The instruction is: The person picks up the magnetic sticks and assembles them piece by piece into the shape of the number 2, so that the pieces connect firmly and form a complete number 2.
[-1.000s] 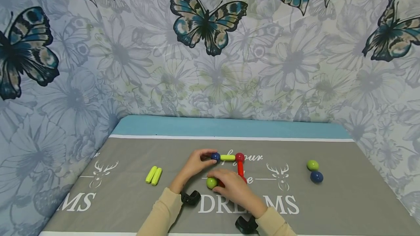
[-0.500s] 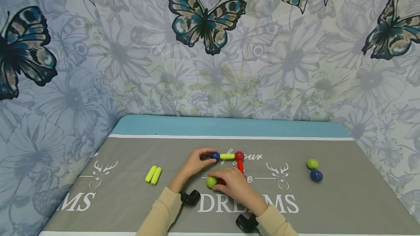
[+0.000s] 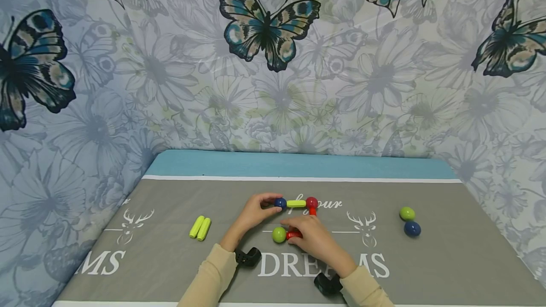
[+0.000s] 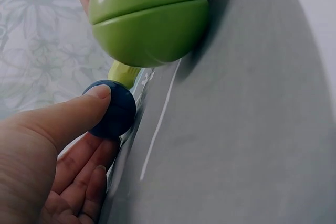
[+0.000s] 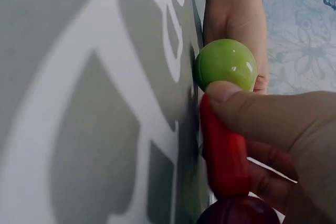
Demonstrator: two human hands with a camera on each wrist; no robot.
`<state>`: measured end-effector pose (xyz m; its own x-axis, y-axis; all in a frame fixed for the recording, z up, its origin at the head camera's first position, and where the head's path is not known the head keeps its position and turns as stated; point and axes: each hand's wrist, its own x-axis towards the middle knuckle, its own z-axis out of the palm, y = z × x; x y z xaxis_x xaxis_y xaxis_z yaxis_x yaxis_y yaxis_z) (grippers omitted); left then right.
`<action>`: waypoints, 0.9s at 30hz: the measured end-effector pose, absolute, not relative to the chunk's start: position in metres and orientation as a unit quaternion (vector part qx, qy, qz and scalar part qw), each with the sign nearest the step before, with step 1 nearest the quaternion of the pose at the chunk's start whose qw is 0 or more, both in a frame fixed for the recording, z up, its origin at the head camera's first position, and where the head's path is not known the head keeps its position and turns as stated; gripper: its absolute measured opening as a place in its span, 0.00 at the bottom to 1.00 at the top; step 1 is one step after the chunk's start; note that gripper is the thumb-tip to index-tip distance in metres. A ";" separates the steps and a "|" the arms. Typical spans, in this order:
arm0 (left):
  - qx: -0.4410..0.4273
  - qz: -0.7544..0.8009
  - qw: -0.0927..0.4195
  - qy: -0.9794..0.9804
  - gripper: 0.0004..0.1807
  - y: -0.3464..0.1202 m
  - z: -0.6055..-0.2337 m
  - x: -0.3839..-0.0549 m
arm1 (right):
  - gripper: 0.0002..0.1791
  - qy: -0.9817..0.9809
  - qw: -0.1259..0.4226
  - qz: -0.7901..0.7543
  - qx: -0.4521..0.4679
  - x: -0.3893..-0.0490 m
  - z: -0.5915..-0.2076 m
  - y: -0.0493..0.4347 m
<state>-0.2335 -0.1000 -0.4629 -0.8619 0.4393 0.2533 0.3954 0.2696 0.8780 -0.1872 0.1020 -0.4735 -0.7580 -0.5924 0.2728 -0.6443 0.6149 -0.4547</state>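
Balls and rods are joined in an angular chain on the table. My left hand (image 3: pixel 256 212) pinches the blue ball (image 4: pixel 116 109) between thumb and fingers. From that ball a yellow-green rod (image 3: pixel 296 203) runs to a red ball (image 3: pixel 312 202), and a red rod (image 3: pixel 313 212) leads down from there, partly hidden behind my right hand (image 3: pixel 313 236). That hand grips another red rod (image 5: pixel 226 150), thumb on top, fingers beneath. One end of this rod meets a green ball (image 5: pixel 227 65); at its other end sits a dark red ball (image 5: pixel 239 212).
Two loose yellow-green rods (image 3: pixel 200 228) lie side by side at the left. Over on the right, a second green ball (image 3: pixel 407 213) and a second blue ball (image 3: pixel 412 229) sit together. A patterned cloth (image 3: pixel 273 108) hangs behind the table.
My right hand has shifted slightly right, its fingers now back from the green ball and on the red rod. The green ball has moved a little right. The left hand stays on the blue ball.
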 end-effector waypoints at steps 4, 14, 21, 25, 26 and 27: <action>0.263 0.545 0.019 0.796 0.17 -0.100 -0.463 -0.233 | 0.20 -0.886 0.031 0.320 0.335 -0.188 -0.474 0.103; 0.265 0.550 0.017 0.792 0.17 -0.100 -0.463 -0.234 | 0.15 -0.877 0.036 0.339 0.340 -0.188 -0.474 0.104; 0.264 0.548 0.017 0.793 0.17 -0.100 -0.462 -0.233 | 0.14 -0.865 0.050 0.355 0.350 -0.189 -0.479 0.107; 0.264 0.546 0.018 0.794 0.17 -0.100 -0.462 -0.234 | 0.13 -0.861 0.043 0.372 0.345 -0.189 -0.480 0.107; 0.265 0.546 0.018 0.795 0.17 -0.100 -0.463 -0.234 | 0.13 -0.860 0.041 0.375 0.344 -0.190 -0.480 0.107; 0.265 0.546 0.018 0.795 0.17 -0.100 -0.463 -0.234 | 0.13 -0.859 0.041 0.377 0.344 -0.190 -0.480 0.107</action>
